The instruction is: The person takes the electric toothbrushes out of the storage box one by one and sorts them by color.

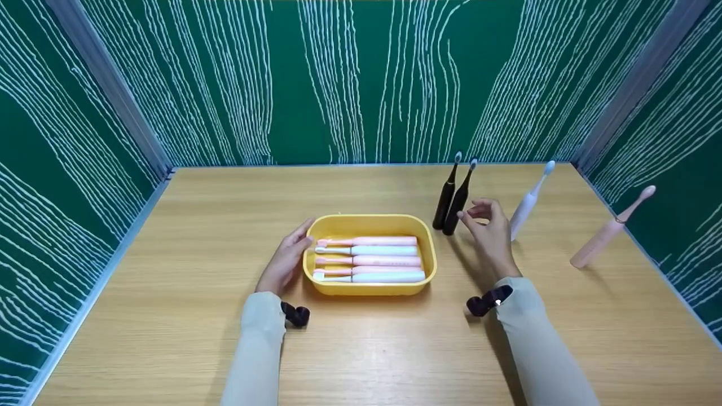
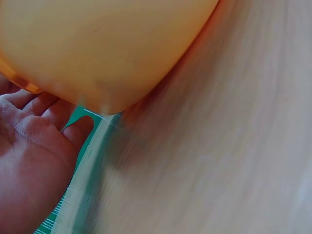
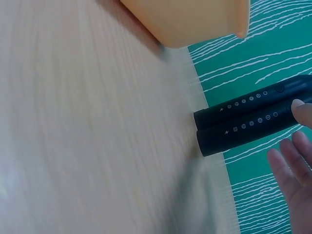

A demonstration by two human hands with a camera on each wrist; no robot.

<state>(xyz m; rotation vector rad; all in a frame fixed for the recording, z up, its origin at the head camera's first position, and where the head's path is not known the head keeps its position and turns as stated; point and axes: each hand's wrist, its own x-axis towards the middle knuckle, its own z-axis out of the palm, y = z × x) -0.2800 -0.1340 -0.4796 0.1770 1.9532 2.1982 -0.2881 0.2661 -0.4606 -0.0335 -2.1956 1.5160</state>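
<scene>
From the head view I have my right hand raised just right of the two black toothbrushes, which stand upright side by side, touching each other, just off the tray's far right corner. The fingers are loosely spread and a little curled; they hold nothing, and a fingertip sits right at the nearer black handle. My left hand lies with straight, relaxed fingers flat against the left wall of the yellow tray, gripping nothing.

The tray sits near the middle of the wooden table and holds four toothbrushes lying in a row, heads to the left, pink and white handles alternating. Further right a white toothbrush stands just behind my right hand, and a pink toothbrush stands well apart near the table's right edge. Nothing lies between my right hand and the black pair; the white one is the closest thing that could be knocked. Green panels with white lines close in three sides.

The right wrist view shows what the head view cannot: the black handles each carry a row of small icons, and one fingertip touches the end of a handle, though I cannot tell which one. The left wrist view, blurred, shows only my palm and fingers under the tray's rounded corner
</scene>
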